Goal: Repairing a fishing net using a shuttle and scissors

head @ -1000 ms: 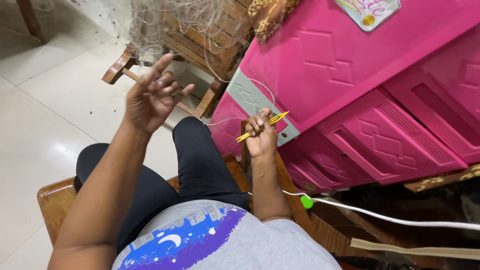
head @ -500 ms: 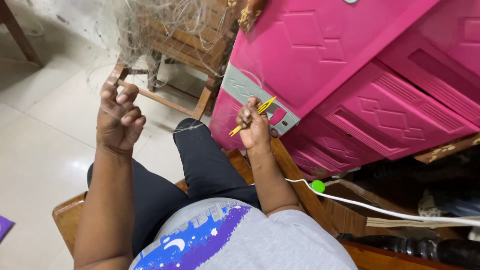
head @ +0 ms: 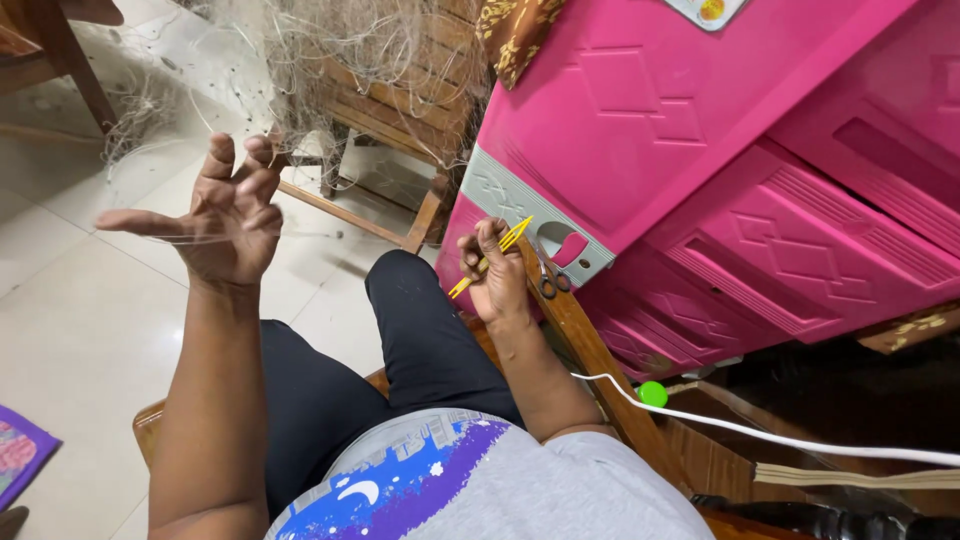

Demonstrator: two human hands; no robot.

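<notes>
One colourful sticker [head: 706, 10], cut off at the top edge, on the pink plastic cabinet [head: 700, 150].

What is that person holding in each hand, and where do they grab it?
The right hand pinches a yellow netting needle near its middle. The left hand has thin net threads stretched across its spread fingers.

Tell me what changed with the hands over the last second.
The left hand went from splayed fingers to a loose fist, then opened again into a claw with thin net threads across it. The right hand stayed closed on the yellow netting needle beside the pink cabinet.
</notes>
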